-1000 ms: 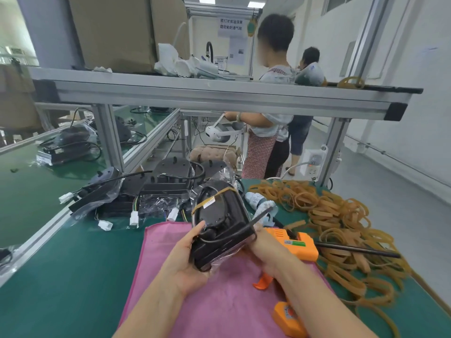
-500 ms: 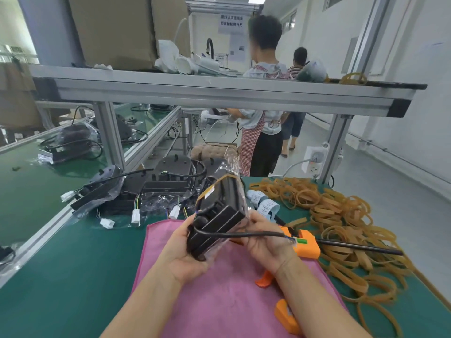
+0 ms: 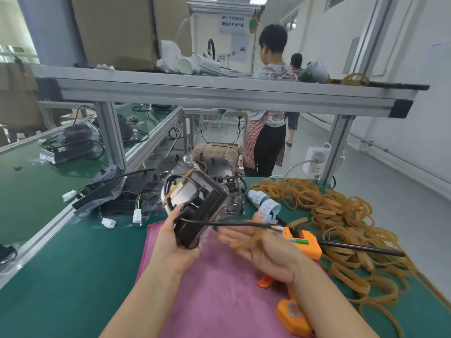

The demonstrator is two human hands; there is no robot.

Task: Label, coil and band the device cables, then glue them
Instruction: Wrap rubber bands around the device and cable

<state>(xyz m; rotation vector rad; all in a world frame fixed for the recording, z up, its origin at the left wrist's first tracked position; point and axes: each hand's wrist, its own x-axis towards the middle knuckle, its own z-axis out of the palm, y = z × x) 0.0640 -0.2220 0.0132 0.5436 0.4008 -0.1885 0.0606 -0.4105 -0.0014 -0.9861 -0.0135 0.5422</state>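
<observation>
- Left hand point(image 3: 177, 242) grasping black device point(image 3: 195, 208) by its lower end, thumb on near face, fingers curled behind; device tilted, held above pink cloth point(image 3: 219, 289).
- Device wrapped in clear plastic bag; one tan band point(image 3: 170, 195) already round its upper part, coiled wire under it.
- Right hand point(image 3: 258, 245) palm up, fingers relaxed and blurred, clenching nothing firmly; loose rubber band point(image 3: 253, 236) looped over the palm, edges smeared by motion.
- Black cable point(image 3: 234, 224) running from just beside left thumb, across right fingers, ending in small connector point(image 3: 278, 230) just past right fingertips.
- Step in hand, judged: banding the loose cable tail onto the device.
- To do well: keep left grip steady; fold cable back toward left thumb before stretching band; spread band wide with right fingers; seat it flat over cable, not over connector; avoid snagging plastic bag.
- Risk: band slipping off right palm, or cable springing out.
- Glue not yet due, judged: orange glue gun point(image 3: 302, 242) lying just beyond right hand, second orange tool part point(image 3: 292, 313) under right forearm.
- Counts: hands 2; device in hand 1; band on device 1; band on palm 1, cannot tell if more.
- Label rolls point(image 3: 266, 206) beyond right fingertips: 2.
- Rubber band heap point(image 3: 341, 215) right of right hand: too many to count.
- Bagged devices point(image 3: 136, 191) beyond left fingers: several, exact count unclear.
- White plugs point(image 3: 137, 217) near that pile: 3 visible.
- People in the background: 2.
</observation>
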